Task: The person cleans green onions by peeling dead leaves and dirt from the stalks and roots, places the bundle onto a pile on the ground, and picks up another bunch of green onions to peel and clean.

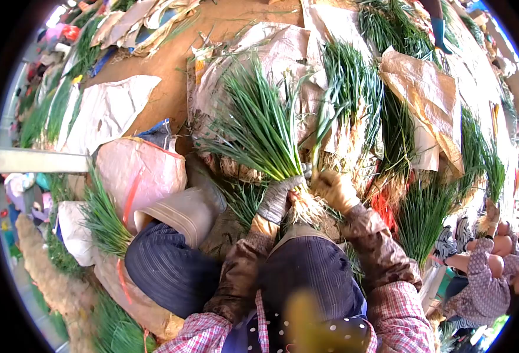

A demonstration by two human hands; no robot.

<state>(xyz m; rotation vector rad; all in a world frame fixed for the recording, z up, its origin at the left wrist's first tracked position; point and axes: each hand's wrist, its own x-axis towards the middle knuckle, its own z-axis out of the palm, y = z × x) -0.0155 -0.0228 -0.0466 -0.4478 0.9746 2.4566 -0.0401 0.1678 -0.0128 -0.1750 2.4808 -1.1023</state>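
My left hand, in a grey glove, is wrapped round the base of a big bunch of green onions. Its leaves fan up and to the left, and the pale roots hang out below the fist. Just right of it, my right hand wears a tan, soiled glove and is closed, its fingertips pinching the pale end of a single green onion stalk. Beyond my hands, more green onions lie with their roots toward me on pale sacking.
A pink sack and a tied bunch of green onions are by my left knee. Brown sacking covers onions at right, above a loose heap. Another person sits at far right, holding onions. A blurred yellow shape is close below.
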